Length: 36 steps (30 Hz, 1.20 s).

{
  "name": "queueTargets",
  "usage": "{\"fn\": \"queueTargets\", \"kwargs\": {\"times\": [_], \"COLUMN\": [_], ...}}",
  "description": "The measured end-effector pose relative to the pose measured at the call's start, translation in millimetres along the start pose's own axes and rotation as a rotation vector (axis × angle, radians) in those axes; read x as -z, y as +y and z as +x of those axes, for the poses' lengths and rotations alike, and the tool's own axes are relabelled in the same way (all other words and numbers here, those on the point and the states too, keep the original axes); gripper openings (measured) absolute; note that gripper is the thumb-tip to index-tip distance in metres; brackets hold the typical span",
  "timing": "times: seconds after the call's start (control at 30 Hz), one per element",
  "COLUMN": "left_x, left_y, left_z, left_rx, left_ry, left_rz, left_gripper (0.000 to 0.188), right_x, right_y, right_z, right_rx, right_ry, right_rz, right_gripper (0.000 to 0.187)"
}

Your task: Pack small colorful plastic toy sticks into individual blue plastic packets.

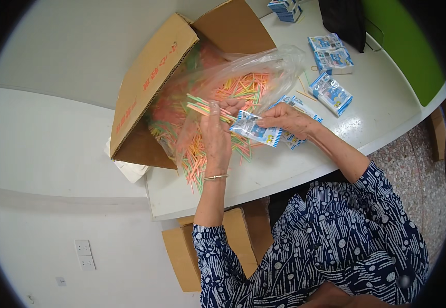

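Note:
A small bunch of pink, green and yellow sticks (198, 106), thin like short straws, is gripped in my left hand (216, 131). Between the fingers of my right hand (286, 120) is the edge of a blue-and-white packet (256, 129), held flat with its left end by the sticks' right ends. Whether the sticks reach inside the packet I cannot tell. More such packets (301, 107) lie on the table behind and below my right hand. Loose sticks (243, 87) in a heap spill from a clear plastic bag (287, 59) beyond my left hand.
An open cardboard box (148, 84) lies tipped toward me at the left, its flaps spread. Further packets (330, 94) and a packet stack (286, 9) stand along the white table's (372, 108) right and far side. A black bag (343, 23) hangs near the green panel (407, 46).

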<state>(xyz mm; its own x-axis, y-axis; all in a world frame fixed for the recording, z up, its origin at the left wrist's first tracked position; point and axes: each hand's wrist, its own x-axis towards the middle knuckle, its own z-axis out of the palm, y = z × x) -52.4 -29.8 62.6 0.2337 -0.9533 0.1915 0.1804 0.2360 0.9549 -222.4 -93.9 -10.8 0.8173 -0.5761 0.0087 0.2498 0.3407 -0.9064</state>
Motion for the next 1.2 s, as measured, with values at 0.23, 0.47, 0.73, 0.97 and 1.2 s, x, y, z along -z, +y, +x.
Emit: {"fn": "queueTargets", "kwargs": {"times": [0.23,0.47,0.73,0.97,1.2], "left_x": [-13.4,-10.0,15.0,35.5,40.0], "left_y": [-7.7,-16.6,-12.4,-13.2,-9.3], "left_z": [-10.0,-11.7,-1.5,15.4,24.5], "left_rx": [0.058,0.087,0.101,0.010,0.007], "left_ry": [-0.037,-0.065,-0.169,-0.014,0.044], "left_rz": [0.139,0.095,0.227,0.153,0.130], "left_gripper": [0.043,0.044,0.043,0.032,0.022], "right_x": [-1.6,-0.1,-1.4,0.0,-0.4], "right_y": [-2.0,3.8,5.4,0.8,-1.1], "right_z": [-3.1,0.8,19.5,34.4,34.9], "right_rx": [0.016,0.039,0.075,0.128,0.108], "right_ry": [0.018,0.044,0.045,0.071,0.077], "right_rz": [0.017,0.033,-0.004,-0.050,-0.077], "right_gripper": [0.023,0.024,0.027,0.030,0.029]}}
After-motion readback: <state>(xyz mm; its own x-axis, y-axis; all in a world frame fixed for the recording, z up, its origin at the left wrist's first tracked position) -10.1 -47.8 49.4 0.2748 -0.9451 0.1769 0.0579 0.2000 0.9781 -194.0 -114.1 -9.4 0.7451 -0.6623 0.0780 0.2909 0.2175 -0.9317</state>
